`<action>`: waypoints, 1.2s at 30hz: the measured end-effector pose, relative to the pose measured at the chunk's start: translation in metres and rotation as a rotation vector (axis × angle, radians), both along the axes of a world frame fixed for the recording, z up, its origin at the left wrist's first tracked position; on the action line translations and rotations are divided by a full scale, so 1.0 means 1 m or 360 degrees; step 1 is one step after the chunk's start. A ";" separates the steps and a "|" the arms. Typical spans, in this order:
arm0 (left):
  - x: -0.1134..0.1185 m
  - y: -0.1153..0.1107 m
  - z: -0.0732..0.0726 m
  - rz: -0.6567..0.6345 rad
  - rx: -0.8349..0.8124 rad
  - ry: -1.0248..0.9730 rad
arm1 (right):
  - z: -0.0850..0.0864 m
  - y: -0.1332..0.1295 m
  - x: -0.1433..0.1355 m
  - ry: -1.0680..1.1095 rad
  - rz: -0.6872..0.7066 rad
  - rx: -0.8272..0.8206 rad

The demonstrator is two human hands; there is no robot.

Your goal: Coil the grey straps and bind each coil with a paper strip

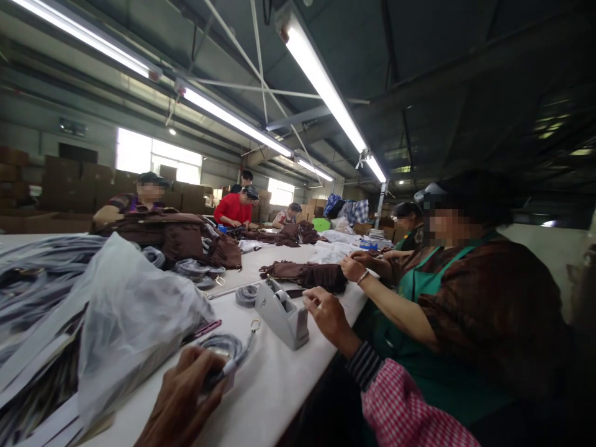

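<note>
In the head view, my left hand (186, 394) is closed around a coiled grey strap (222, 343). A metal clasp (255, 325) sticks out from the coil, and a pale band or slip shows beside my fingers. My right hand (329, 318) is raised at the grey tape dispenser (284, 318), its thumb and fingers drawn together just over the dispenser's right side. Whatever is pinched there, if anything, is too small to make out. Another grey coil (246, 295) lies behind the dispenser.
A plastic bag (135, 316) and a heap of grey straps (41, 273) cover the table's left side. Brown fabric items (302, 274) lie farther back. A co-worker in a green apron (419, 279) works close on the right; other people stand around the table (274, 397).
</note>
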State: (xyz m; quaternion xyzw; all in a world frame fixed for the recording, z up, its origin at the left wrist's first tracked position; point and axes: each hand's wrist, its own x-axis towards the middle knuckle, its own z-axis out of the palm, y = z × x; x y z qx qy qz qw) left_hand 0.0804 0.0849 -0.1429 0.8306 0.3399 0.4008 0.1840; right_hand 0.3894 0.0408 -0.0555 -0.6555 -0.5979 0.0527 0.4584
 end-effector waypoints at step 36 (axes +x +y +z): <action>-0.002 0.000 0.037 0.0280 -0.0878 -0.0743 | -0.037 0.011 0.025 0.1325 0.0046 -0.0457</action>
